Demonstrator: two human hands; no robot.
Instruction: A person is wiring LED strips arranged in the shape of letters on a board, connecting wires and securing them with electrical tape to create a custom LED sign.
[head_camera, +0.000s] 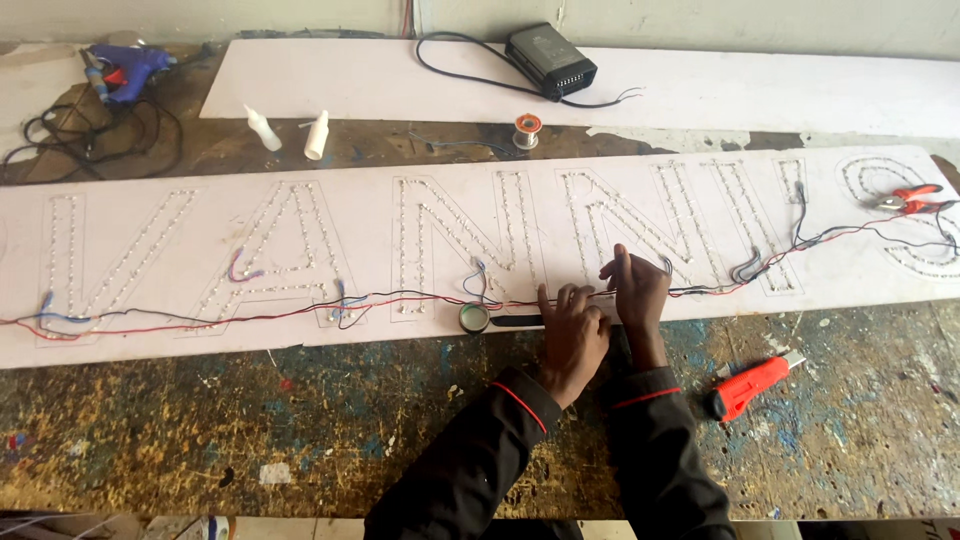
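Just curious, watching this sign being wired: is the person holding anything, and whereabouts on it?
Both hands, left hand and right hand, pinch the red and black wires partway along their run across the white sign board, by its lower edge.

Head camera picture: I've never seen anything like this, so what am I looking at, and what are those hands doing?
One camera, worn on a person's head, looks down at a paint-stained workbench. A long white board lies on it, dotted with small lights forming large letter outlines. Red and black wires run along the board. The left hand and right hand both rest on those wires, fingers pinching them. Nearby lie a small round tin, an orange utility knife, two white glue bottles, a blue glue gun and a black power box.
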